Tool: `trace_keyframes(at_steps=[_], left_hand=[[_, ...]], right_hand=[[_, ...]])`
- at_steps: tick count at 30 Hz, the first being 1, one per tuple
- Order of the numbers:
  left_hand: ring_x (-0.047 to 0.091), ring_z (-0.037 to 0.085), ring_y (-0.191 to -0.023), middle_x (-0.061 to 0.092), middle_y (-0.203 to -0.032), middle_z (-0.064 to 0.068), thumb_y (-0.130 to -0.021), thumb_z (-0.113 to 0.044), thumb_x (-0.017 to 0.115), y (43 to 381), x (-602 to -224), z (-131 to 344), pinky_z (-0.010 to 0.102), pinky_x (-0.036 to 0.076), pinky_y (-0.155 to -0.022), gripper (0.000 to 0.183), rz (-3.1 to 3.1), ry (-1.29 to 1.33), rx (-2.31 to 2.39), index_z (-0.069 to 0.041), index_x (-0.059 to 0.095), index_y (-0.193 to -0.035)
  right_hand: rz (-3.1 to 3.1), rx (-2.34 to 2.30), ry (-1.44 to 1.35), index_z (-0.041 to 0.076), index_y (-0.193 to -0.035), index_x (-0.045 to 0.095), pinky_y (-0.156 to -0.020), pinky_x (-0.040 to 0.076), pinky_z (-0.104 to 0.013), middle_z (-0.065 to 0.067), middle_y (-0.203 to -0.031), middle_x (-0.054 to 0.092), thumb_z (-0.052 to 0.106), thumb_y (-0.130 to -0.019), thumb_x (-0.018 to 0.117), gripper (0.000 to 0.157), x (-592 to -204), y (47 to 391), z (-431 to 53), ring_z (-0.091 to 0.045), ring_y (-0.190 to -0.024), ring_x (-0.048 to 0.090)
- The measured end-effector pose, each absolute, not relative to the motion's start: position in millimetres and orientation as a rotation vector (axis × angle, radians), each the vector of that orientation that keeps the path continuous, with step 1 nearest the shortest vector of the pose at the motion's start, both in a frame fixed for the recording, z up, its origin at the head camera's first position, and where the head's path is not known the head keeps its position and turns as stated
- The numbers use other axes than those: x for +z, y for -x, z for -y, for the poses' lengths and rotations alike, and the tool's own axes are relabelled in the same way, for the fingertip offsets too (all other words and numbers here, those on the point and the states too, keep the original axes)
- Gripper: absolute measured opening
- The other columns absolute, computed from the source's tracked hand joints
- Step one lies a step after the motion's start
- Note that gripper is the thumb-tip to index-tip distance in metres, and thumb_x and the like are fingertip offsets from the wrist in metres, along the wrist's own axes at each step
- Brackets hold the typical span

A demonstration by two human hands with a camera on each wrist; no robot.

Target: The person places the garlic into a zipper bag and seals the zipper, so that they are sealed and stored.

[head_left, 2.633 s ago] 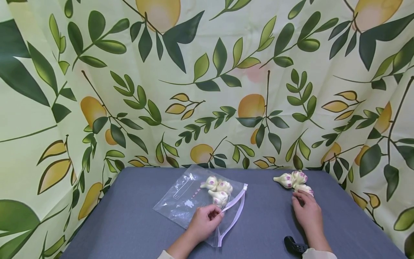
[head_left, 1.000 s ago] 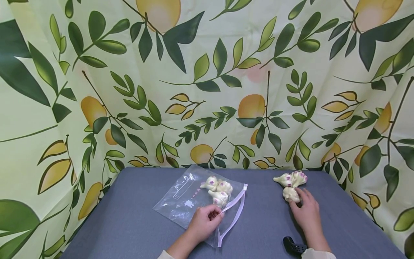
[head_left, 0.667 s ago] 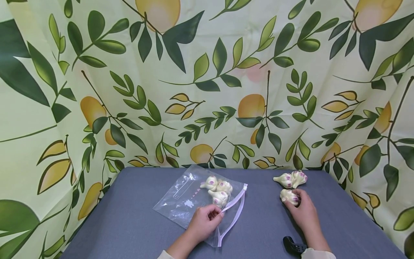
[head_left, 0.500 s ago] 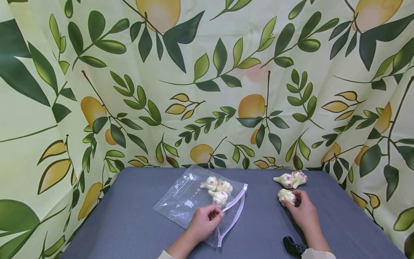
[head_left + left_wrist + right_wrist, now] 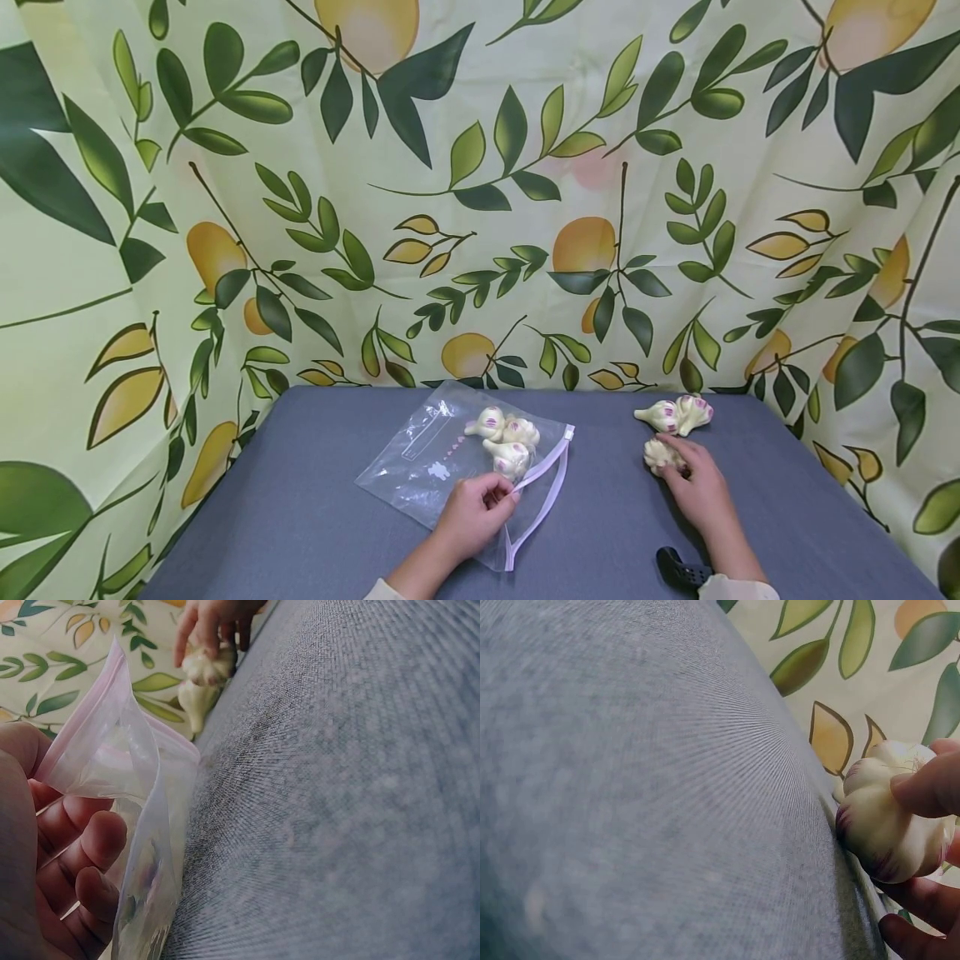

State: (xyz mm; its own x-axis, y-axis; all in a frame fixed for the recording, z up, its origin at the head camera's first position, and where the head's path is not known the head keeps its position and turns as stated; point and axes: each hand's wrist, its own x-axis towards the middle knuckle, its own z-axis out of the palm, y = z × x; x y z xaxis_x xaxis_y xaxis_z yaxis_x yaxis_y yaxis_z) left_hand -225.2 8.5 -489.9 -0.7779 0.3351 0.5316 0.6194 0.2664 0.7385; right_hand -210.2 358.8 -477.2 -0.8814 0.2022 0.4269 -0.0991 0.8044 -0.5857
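My left hand (image 5: 476, 517) pinches the pink-white zip edge of a clear zip bag (image 5: 408, 467) lying on the table. In the left wrist view the bag's mouth (image 5: 124, 742) gapes beside the curled fingers. Three garlic bulbs (image 5: 508, 458), white with purple streaks, lie within the bag's outline. At the right, my right hand (image 5: 701, 492) grips another garlic bulb (image 5: 660, 455) between thumb and fingers. That bulb (image 5: 892, 817) shows its root end in the right wrist view; it looks at or just above the table. Two more bulbs (image 5: 662, 418) lie touching, just behind it.
A black curved object (image 5: 681, 572) is by my right wrist. The grey cloth-covered table (image 5: 300, 500) ends at the back against a leaf-and-fruit patterned curtain (image 5: 495, 250), which also rises at both sides. A slider (image 5: 569, 432) sits at the zip's far corner.
The right hand has taken the nearest bulb from its group of three, drawn it left and toward me, and turned it. The left hand and bag have stayed put.
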Motion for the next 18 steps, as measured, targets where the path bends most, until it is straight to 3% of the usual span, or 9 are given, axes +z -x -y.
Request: trace_keyframes(at_steps=[8, 14, 18], left_hand=[[0.047, -0.008, -0.056, 0.06, -0.062, -0.003, -0.084, -0.011, 0.072, 225.1, -489.9, -8.2, 0.015, 0.045, -0.052, 0.009, 2.266, 0.887, -1.518, -0.014, 0.068, -0.077], [0.047, -0.007, -0.056, 0.06, -0.061, -0.003, -0.084, -0.011, 0.072, 225.6, -489.7, -8.2, 0.014, 0.044, -0.052, 0.009, 2.268, 0.883, -1.515, -0.014, 0.068, -0.077], [0.047, -0.007, -0.056, 0.061, -0.062, -0.003, -0.084, -0.011, 0.072, 225.8, -489.5, -8.3, 0.014, 0.044, -0.052, 0.009, 2.277, 0.875, -1.517, -0.015, 0.069, -0.077]], right_hand=[[2.516, 0.872, 0.07, 0.006, -0.132, 0.057, -0.092, 0.039, -0.06, -0.029, -0.132, 0.05, 0.013, -0.089, 0.068, 0.045, -479.1, 209.7, -358.0, -0.047, -0.12, 0.048], [2.554, 0.892, 0.14, 0.009, -0.133, 0.056, -0.08, 0.04, -0.045, -0.024, -0.13, 0.053, 0.032, -0.09, 0.07, 0.051, -476.6, 210.9, -357.0, -0.036, -0.105, 0.053], [2.589, 0.945, 0.183, 0.01, -0.135, 0.054, -0.084, 0.041, -0.048, -0.024, -0.134, 0.051, 0.044, -0.091, 0.067, 0.057, -474.3, 210.7, -356.7, -0.037, -0.108, 0.052]])
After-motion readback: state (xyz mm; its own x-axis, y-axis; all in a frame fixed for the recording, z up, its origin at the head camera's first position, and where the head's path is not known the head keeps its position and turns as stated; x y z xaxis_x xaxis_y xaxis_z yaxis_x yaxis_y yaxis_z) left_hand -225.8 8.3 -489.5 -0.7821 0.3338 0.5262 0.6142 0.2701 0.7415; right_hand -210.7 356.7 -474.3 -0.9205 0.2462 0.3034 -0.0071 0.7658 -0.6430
